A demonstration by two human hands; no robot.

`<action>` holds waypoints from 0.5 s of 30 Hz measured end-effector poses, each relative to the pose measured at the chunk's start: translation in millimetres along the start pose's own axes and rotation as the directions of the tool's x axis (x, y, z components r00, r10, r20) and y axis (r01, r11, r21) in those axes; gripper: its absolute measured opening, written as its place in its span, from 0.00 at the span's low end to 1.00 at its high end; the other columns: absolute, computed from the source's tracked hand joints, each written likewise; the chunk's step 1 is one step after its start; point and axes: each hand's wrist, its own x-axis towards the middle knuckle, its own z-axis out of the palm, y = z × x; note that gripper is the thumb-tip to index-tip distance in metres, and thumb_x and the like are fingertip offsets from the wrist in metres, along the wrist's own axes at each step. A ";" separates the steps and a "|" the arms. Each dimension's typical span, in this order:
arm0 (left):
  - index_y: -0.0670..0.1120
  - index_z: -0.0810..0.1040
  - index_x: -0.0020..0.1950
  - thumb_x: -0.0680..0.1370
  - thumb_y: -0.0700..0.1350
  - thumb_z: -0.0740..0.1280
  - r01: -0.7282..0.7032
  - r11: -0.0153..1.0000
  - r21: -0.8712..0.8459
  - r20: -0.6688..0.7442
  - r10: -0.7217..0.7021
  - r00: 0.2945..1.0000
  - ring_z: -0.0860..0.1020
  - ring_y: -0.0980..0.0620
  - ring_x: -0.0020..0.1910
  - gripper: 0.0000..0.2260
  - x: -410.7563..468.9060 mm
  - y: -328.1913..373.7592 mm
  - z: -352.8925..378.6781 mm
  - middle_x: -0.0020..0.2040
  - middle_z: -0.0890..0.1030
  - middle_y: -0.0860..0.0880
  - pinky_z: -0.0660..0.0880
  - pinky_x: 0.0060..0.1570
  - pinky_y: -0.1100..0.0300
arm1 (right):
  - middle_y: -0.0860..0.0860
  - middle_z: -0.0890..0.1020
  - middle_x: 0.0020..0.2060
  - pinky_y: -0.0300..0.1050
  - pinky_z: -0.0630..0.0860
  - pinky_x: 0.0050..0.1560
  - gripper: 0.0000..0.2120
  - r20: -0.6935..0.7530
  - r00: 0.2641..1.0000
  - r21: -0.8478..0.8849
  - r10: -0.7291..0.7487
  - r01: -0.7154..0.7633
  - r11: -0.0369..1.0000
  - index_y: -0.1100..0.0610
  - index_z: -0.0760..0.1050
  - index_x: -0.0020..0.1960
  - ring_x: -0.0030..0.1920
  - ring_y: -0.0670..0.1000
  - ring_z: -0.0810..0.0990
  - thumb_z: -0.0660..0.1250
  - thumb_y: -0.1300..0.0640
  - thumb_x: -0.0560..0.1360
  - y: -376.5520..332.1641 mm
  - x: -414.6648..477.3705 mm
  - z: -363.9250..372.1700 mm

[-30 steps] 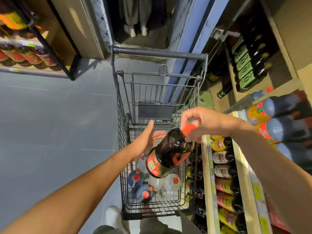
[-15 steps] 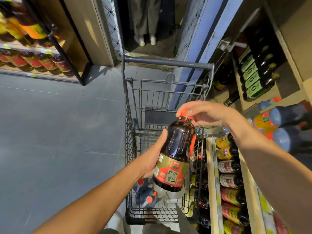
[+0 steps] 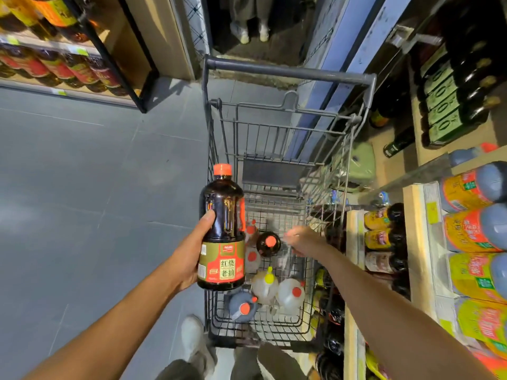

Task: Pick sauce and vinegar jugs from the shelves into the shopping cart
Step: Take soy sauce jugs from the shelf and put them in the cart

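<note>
Right hand (image 3: 304, 241) off jug (image 3: 222, 229), over aisle cart (image 3: 288, 72)

Left hand (image 3: 189, 259) raised, gripping jug (image 3: 222, 209); right hand (image 3: 301, 241) outstretched, blurred.

The soy sauce jug (image 3: 222, 215) is dark brown with an orange-red cap (image 3: 222, 169) and an olive-green and red label (image 3: 221, 266). The shopping cart (image 3: 288, 72) is grey wire grid. Inside, the yellow-capped jug (image 3: 264, 287) and the red-capped jug (image 3: 289, 296) are translucent white.
</note>
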 end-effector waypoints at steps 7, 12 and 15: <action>0.47 0.79 0.63 0.52 0.74 0.77 -0.019 0.999 -0.039 -0.105 0.014 0.994 0.85 0.39 0.53 0.47 -11.3 -5.8 -35.2 0.57 0.84 0.38 0.83 0.48 0.46 | 0.55 0.81 0.53 0.46 0.77 0.42 0.18 -0.037 0.968 0.184 0.248 -0.237 0.954 0.56 0.72 0.57 0.48 0.56 0.80 0.72 0.47 0.74 31.1 48.9 91.2; 0.51 0.81 0.63 0.53 0.75 0.76 -0.039 0.999 -0.037 -0.158 0.033 0.987 0.83 0.36 0.58 0.46 -11.9 -18.2 -55.8 0.60 0.84 0.39 0.76 0.61 0.38 | 0.55 0.85 0.55 0.54 0.84 0.51 0.47 -0.133 0.944 0.457 0.303 -0.213 0.864 0.56 0.76 0.64 0.52 0.56 0.84 0.78 0.34 0.51 51.0 108.5 134.0; 0.50 0.76 0.69 0.51 0.76 0.76 -0.038 0.999 -0.003 -0.169 0.037 0.985 0.83 0.36 0.58 0.52 -9.9 -21.6 -63.4 0.60 0.84 0.40 0.78 0.58 0.37 | 0.54 0.84 0.48 0.48 0.81 0.44 0.30 -0.228 0.896 0.503 0.380 -0.226 0.834 0.56 0.76 0.55 0.47 0.55 0.84 0.80 0.40 0.63 16.8 85.4 122.3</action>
